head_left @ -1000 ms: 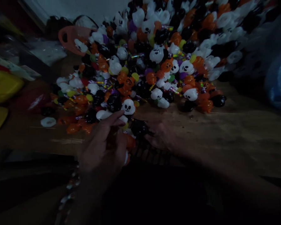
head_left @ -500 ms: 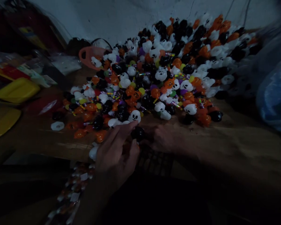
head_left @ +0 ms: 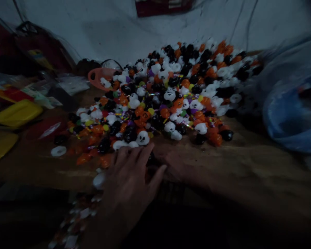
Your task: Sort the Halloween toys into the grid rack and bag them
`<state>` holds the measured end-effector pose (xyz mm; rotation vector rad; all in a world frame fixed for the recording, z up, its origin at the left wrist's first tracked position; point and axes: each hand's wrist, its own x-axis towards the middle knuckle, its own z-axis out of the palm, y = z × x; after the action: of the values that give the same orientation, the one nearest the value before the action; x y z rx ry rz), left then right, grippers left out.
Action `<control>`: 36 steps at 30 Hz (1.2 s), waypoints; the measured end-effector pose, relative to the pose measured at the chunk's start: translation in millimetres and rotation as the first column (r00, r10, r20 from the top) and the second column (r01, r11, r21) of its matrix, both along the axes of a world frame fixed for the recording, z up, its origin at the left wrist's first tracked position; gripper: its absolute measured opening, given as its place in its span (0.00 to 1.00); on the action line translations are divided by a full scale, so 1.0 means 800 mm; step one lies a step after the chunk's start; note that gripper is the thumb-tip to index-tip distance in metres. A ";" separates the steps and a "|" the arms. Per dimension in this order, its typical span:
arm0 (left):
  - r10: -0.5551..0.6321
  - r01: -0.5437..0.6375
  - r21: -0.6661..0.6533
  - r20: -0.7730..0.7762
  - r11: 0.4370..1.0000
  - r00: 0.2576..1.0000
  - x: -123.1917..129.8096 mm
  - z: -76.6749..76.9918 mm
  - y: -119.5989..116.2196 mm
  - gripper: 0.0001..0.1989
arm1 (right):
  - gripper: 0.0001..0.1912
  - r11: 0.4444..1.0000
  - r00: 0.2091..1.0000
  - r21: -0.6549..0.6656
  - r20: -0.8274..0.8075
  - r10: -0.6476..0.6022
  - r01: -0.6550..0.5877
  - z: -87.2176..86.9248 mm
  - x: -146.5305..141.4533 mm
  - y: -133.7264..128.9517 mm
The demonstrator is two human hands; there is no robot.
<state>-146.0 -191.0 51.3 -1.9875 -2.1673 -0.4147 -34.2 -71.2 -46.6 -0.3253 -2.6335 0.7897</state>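
1. White wall (head_left: 114, 38) is standing at the back, looking dim and grey, with thin dark lines running down it.
2. Brown wooden table (head_left: 238, 159) is stretching across the room, and light streaks are showing on its top.
3. Big toy pile (head_left: 168, 93) is covering the back and middle of the table, mixing orange, black and white toys.
4. Blue tub (head_left: 287, 121) is sitting at the right side, looking blurry.
5. Lower pile (head_left: 75, 221) of small things is lying down past the table's front edge, on the left.
6. Dark red thing (head_left: 163, 7) is hanging high on the wall.
7. Orange basket (head_left: 102, 76) is resting at the pile's back left.
8. Yellow dish (head_left: 17, 112) is lying at the far left.
9. Left hand (head_left: 131, 176) is spreading its fingers and curving its thumb; I cannot tell if it is gripping. Right hand (head_left: 172, 164) is reaching in beside it, too dark to tell if it is pinching.
10. Black toy (head_left: 150, 159) is peeking out between both hands, near the table's front edge.
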 end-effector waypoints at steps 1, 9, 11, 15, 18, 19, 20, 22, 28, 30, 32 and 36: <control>0.007 -0.006 0.036 -0.048 0.999 0.999 -0.002 -0.006 0.002 0.22 | 0.15 1.000 0.999 -0.011 -0.023 0.026 -0.026 -0.001 0.000 0.002; -0.062 0.066 0.160 -0.034 0.985 0.998 -0.031 -0.039 0.010 0.15 | 0.07 0.990 0.991 0.080 0.070 0.111 -0.116 -0.004 -0.002 0.014; -0.009 0.008 0.165 0.006 0.986 1.000 -0.026 -0.035 0.011 0.16 | 0.09 0.984 0.982 0.074 0.111 0.150 -0.159 -0.005 -0.004 0.018; 0.024 -0.026 0.089 0.029 0.996 0.999 -0.017 -0.028 0.012 0.14 | 0.15 0.995 0.990 -0.004 0.102 0.098 -0.098 -0.004 -0.009 0.011; 0.037 -0.043 0.093 0.063 0.995 0.997 -0.017 -0.027 0.010 0.15 | 0.16 0.997 0.999 -0.071 0.039 0.029 -0.026 0.004 -0.002 -0.002; 0.048 -0.055 0.104 0.067 0.993 0.997 -0.018 -0.026 0.009 0.16 | 0.16 0.997 1.000 -0.079 0.019 0.015 -0.013 0.008 0.004 -0.004; 0.057 -0.064 0.113 0.063 0.992 0.996 -0.019 -0.026 0.009 0.17 | 0.16 0.997 1.000 -0.083 -0.002 -0.009 0.008 0.014 0.012 -0.002; 0.045 -0.050 0.111 0.048 0.993 0.998 -0.020 -0.026 0.008 0.18 | 0.14 0.988 0.990 -0.072 -0.029 -0.137 0.135 0.029 0.033 0.013; 0.014 -0.017 0.144 0.026 0.989 1.000 -0.024 -0.032 0.008 0.14 | 0.13 0.709 0.765 0.392 0.017 -0.643 0.587 0.068 0.076 0.093; -0.009 0.006 0.185 0.018 0.983 1.000 -0.026 -0.035 0.007 0.16 | 0.12 0.652 0.737 0.550 0.093 -0.669 0.523 0.069 0.073 0.109; 0.007 -0.016 0.216 0.041 0.976 0.999 -0.028 -0.035 0.005 0.20 | 0.12 0.644 0.730 0.606 0.146 -0.668 0.467 0.064 0.066 0.120; 0.101 -0.129 0.100 0.244 0.987 0.965 -0.028 -0.023 -0.001 0.20 | 0.11 0.629 0.731 0.617 0.124 -0.671 0.473 0.051 0.061 0.129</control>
<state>-168.6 -191.5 32.9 -1.8209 -2.3235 -0.7776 15.0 32.4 -6.0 -1.1662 -2.6296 -0.2851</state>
